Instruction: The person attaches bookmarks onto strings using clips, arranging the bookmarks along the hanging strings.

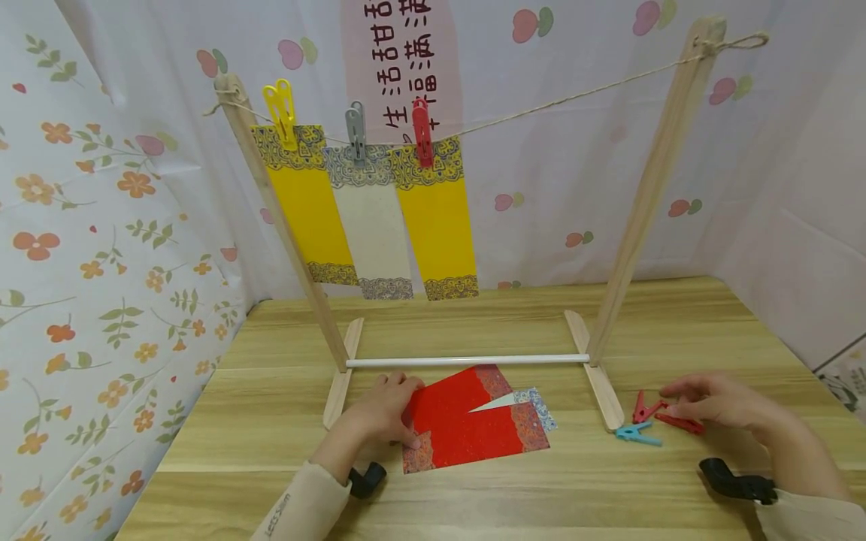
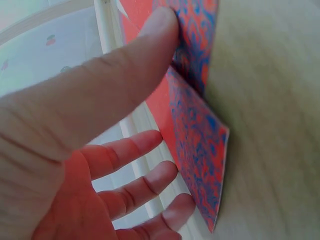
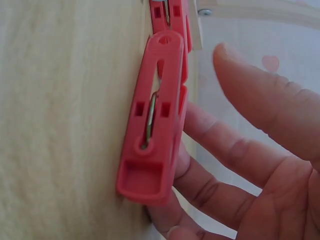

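Two red cards (image 1: pixel 467 436) with patterned ends lie overlapped on the table, a white patterned card (image 1: pixel 534 402) showing partly from under them. My left hand (image 1: pixel 389 409) grips a red card by its left end. In the left wrist view, the thumb (image 2: pixel 160 30) lies on the patterned border; the other fingers reach past the card edge, and the index finger is hidden. My right hand (image 1: pixel 720 406) is beside a red clothespin (image 3: pixel 152 120), fingertips behind it and thumb held apart. Close by lie another red clothespin (image 1: pixel 646 407) and a light-blue one (image 1: pixel 638 433).
A wooden stand with a left post (image 1: pixel 284 225), a right post (image 1: pixel 652 188) and a white crossbar (image 1: pixel 467 361) spans the table. From its string (image 1: pixel 561 104) hang two yellow cards (image 1: pixel 440 225) and a white one (image 1: pixel 372 225), held by yellow, grey and red clothespins (image 1: pixel 422 134).
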### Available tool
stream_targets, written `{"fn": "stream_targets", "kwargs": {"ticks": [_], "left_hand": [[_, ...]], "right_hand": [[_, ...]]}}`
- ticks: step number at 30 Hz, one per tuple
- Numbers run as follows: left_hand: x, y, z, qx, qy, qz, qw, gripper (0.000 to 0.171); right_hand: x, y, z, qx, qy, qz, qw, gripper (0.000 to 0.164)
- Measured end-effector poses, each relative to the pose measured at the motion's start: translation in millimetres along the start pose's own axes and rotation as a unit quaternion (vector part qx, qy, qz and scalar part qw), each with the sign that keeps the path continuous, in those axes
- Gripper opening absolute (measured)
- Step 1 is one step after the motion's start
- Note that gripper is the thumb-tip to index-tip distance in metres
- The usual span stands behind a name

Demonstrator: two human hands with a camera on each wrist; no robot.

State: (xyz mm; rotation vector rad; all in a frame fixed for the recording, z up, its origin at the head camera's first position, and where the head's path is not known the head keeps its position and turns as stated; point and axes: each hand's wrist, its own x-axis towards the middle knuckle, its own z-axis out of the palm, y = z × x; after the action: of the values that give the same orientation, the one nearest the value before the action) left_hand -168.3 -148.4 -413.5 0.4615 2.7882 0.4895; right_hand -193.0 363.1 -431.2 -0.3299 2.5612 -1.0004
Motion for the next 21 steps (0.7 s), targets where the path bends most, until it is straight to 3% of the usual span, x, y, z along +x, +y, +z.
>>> {"fn": "stream_targets", "kwargs": {"ticks": [5,13,21], "left_hand": [[3.9,-0.4,-0.8,-0.006,-0.002,0.004,1.0,0.066],[9.8,0.2,-4.4,-0.026,-0.031,-0.021,0.999,0.066],[12.5,-7.7,-4.9,-0.063,-0.041,-0.01,0.9971,0.069]], "right_hand": [[-0.2,-0.8,4.7,-0.009,-0.009,-0.023,1.0,0.042],[5.3,-3.9,9.5,-0.028,-0.005,-0.048,0.998,0.027],[4.3,-10.9,8.1,-0.039,-0.024,-0.032,0.998,0.029]]}}
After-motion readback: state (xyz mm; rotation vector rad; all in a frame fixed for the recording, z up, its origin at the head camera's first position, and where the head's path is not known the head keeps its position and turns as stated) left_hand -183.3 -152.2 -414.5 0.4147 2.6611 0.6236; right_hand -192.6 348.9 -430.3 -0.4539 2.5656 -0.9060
